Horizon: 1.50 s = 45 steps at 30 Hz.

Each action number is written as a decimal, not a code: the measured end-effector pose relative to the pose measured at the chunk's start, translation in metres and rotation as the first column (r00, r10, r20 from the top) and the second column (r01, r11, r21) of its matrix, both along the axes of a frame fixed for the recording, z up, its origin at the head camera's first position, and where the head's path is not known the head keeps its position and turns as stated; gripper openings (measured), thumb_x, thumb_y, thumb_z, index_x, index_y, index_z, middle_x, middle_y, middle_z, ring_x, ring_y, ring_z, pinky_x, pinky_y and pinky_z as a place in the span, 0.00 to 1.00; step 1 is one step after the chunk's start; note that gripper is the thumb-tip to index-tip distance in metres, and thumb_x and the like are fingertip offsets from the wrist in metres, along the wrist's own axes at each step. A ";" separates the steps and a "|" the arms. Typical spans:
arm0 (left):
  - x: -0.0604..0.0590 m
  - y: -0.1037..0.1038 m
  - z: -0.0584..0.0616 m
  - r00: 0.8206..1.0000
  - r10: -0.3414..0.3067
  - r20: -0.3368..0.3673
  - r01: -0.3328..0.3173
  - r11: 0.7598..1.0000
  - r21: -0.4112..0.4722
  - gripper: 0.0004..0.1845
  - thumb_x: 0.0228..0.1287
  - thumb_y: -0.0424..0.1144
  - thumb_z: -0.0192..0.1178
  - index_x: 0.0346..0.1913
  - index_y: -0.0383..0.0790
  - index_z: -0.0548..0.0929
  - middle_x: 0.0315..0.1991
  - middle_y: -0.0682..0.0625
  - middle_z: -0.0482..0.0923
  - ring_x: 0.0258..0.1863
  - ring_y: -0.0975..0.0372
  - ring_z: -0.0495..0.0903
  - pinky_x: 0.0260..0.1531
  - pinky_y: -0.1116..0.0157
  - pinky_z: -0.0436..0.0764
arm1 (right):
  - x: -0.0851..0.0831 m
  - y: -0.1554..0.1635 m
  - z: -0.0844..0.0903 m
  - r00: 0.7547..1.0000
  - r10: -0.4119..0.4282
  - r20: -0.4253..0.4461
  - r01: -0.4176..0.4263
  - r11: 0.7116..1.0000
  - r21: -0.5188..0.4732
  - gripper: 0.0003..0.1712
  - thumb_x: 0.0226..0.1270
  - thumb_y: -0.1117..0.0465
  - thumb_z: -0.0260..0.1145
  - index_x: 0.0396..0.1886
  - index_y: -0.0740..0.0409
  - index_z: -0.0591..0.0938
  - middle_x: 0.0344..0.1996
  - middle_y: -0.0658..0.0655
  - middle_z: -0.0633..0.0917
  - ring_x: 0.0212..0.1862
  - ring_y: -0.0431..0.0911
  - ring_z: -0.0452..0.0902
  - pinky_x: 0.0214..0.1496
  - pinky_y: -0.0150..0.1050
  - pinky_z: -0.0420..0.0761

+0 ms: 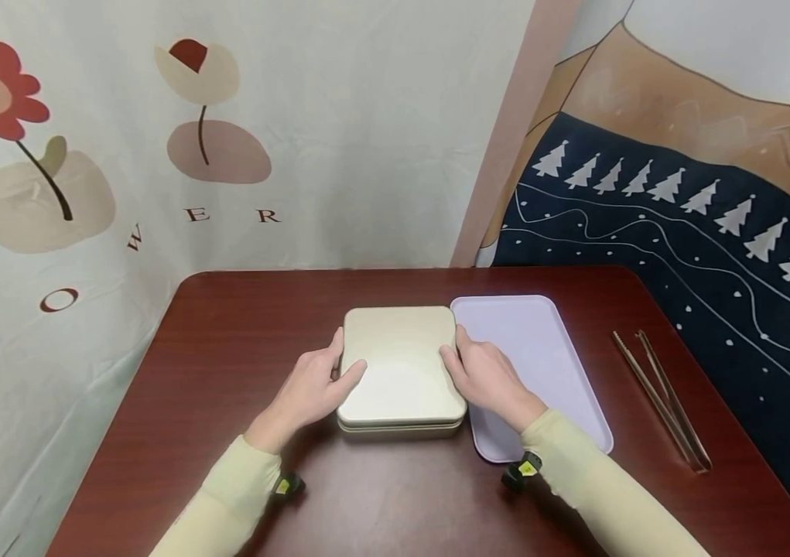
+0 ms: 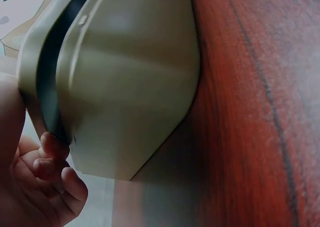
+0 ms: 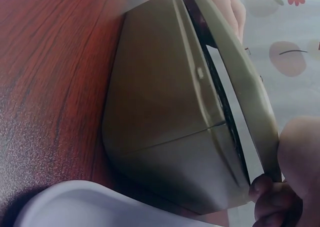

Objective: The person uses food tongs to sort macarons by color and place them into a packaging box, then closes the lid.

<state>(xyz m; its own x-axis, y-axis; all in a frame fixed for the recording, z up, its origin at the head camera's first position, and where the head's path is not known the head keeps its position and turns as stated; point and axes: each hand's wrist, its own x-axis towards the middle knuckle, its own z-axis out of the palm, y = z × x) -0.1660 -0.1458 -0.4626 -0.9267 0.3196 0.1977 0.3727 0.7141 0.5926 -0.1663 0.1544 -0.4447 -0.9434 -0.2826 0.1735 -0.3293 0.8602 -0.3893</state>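
Flat rectangular cream metal tin (image 1: 401, 371) sits mid-desk on the dark red-brown wood-grain desk (image 1: 227, 348), long axis running near-to-far. Its right edge is just beside the pale lilac plastic tray (image 1: 541, 348), which lies to the right, also long axis near-to-far.

Left hand (image 1: 311, 391) is on the tin's left edge: thumb lies over the cream lid (image 1: 401, 356), fingers curled in at the side. Left wrist view shows the fingertips (image 2: 52, 144) hooked at the dark gap between the lid (image 2: 45, 47) and the tin's base (image 2: 135, 87).

Right hand (image 1: 485, 379) mirrors it on the right edge, thumb up on the lid rim, fingers tucked down the side. Right wrist view shows the fingertips (image 3: 265, 189) at the lid's edge (image 3: 240, 77), with a dark slit open between it and the base (image 3: 165, 112). So the lid reads as slightly lifted off the base on both sides, base seated on the desk.

Key relation: the tin is directly between the two hands, each pinching a long side of the lid; neither is nearer, grip is symmetric. Lid's seam runs along the long axis, so any lift acts straight up across both long edges.

Also there: long clear plastic tongs (image 1: 659, 398) lying on the desk far right, well apart from the tray. Corner of the tray (image 3: 100, 207) shows in the right wrist view, just beside the tin.
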 end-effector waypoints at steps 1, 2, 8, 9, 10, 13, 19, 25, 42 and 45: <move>0.000 0.000 -0.001 1.000 0.001 -0.001 -0.001 1.000 -0.001 0.44 0.75 0.54 0.59 0.76 0.20 0.62 0.20 0.58 0.66 0.23 0.66 0.67 0.32 0.66 0.74 | 0.000 0.000 0.000 1.000 -0.003 0.004 0.003 1.000 0.011 0.35 0.83 0.52 0.56 0.73 0.79 0.68 0.45 0.76 0.87 0.43 0.60 0.88 0.44 0.55 0.87; 0.000 0.000 -0.001 1.000 0.003 -0.002 -0.003 1.000 -0.001 0.44 0.75 0.54 0.59 0.76 0.20 0.63 0.20 0.58 0.66 0.23 0.66 0.67 0.31 0.66 0.74 | -0.001 -0.001 0.000 1.000 -0.008 0.009 0.008 1.000 0.020 0.37 0.83 0.51 0.56 0.73 0.80 0.68 0.47 0.77 0.87 0.45 0.61 0.88 0.46 0.56 0.87; -0.001 0.000 -0.002 1.000 0.015 0.006 -0.015 1.000 -0.025 0.44 0.74 0.56 0.59 0.76 0.21 0.64 0.20 0.58 0.67 0.24 0.64 0.69 0.30 0.65 0.75 | -0.001 -0.003 -0.001 0.998 -0.028 0.056 0.026 0.999 0.033 0.45 0.80 0.42 0.58 0.74 0.79 0.66 0.42 0.74 0.88 0.44 0.60 0.88 0.45 0.56 0.87; -0.002 -0.001 -0.003 1.000 0.017 0.010 -0.016 0.999 -0.030 0.45 0.74 0.56 0.59 0.76 0.21 0.64 0.20 0.58 0.67 0.24 0.64 0.69 0.29 0.65 0.75 | -0.001 -0.003 -0.002 0.998 -0.028 0.061 0.026 0.999 0.029 0.46 0.79 0.41 0.58 0.74 0.79 0.66 0.41 0.74 0.88 0.44 0.59 0.88 0.45 0.55 0.87; -0.002 -0.001 -0.003 1.000 0.018 0.016 -0.018 0.999 -0.034 0.45 0.75 0.57 0.58 0.76 0.21 0.63 0.20 0.58 0.68 0.24 0.64 0.69 0.29 0.65 0.74 | -0.001 -0.003 -0.002 0.997 -0.028 0.065 0.027 0.999 0.024 0.47 0.79 0.40 0.59 0.75 0.78 0.66 0.40 0.73 0.88 0.43 0.59 0.88 0.45 0.55 0.87; -0.002 -0.002 -0.006 1.000 0.016 0.022 -0.016 0.999 -0.040 0.45 0.75 0.57 0.58 0.76 0.21 0.63 0.20 0.57 0.67 0.23 0.64 0.68 0.28 0.66 0.74 | -0.002 -0.004 -0.003 0.997 -0.027 0.072 0.026 0.999 0.020 0.48 0.78 0.39 0.58 0.75 0.78 0.66 0.41 0.73 0.88 0.45 0.59 0.88 0.46 0.55 0.88; -0.003 -0.002 -0.010 1.000 0.015 0.023 -0.013 0.998 -0.060 0.45 0.75 0.58 0.58 0.75 0.20 0.64 0.17 0.58 0.65 0.20 0.65 0.64 0.23 0.67 0.69 | -0.003 -0.003 -0.005 0.997 -0.027 0.069 0.024 0.999 0.034 0.47 0.78 0.39 0.59 0.74 0.78 0.68 0.38 0.72 0.88 0.44 0.59 0.88 0.46 0.55 0.87; -0.002 -0.001 -0.011 1.000 0.013 0.017 -0.012 0.997 -0.072 0.46 0.74 0.58 0.58 0.75 0.20 0.64 0.16 0.59 0.64 0.21 0.65 0.66 0.25 0.67 0.71 | -0.002 -0.003 -0.008 0.995 -0.036 0.097 0.032 0.999 0.040 0.46 0.78 0.39 0.59 0.74 0.76 0.68 0.39 0.70 0.88 0.44 0.58 0.88 0.46 0.54 0.87; 0.002 -0.001 -0.007 1.000 0.025 0.002 -0.024 0.977 -0.212 0.46 0.75 0.62 0.55 0.78 0.26 0.64 0.60 0.35 0.83 0.53 0.44 0.85 0.43 0.46 0.86 | 0.003 -0.003 -0.010 0.996 -0.030 0.080 0.020 0.993 0.119 0.48 0.81 0.39 0.54 0.78 0.76 0.62 0.55 0.74 0.84 0.52 0.61 0.86 0.51 0.57 0.86; -0.002 0.000 -0.003 0.998 0.044 -0.050 -0.055 0.971 -0.234 0.47 0.73 0.66 0.55 0.79 0.31 0.65 0.63 0.36 0.79 0.57 0.43 0.80 0.48 0.45 0.84 | 0.002 -0.003 -0.008 0.999 -0.019 0.032 0.015 0.991 0.130 0.46 0.81 0.39 0.52 0.80 0.72 0.60 0.62 0.72 0.79 0.59 0.63 0.79 0.57 0.58 0.83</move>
<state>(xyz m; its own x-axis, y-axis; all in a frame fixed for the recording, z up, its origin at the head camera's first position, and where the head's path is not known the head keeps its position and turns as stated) -0.1679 -0.1460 -0.4658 -0.9346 0.3159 0.1634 0.3553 0.8496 0.3898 -0.1648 0.1510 -0.4527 -0.9528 -0.2847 0.1055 -0.3032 0.9094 -0.2848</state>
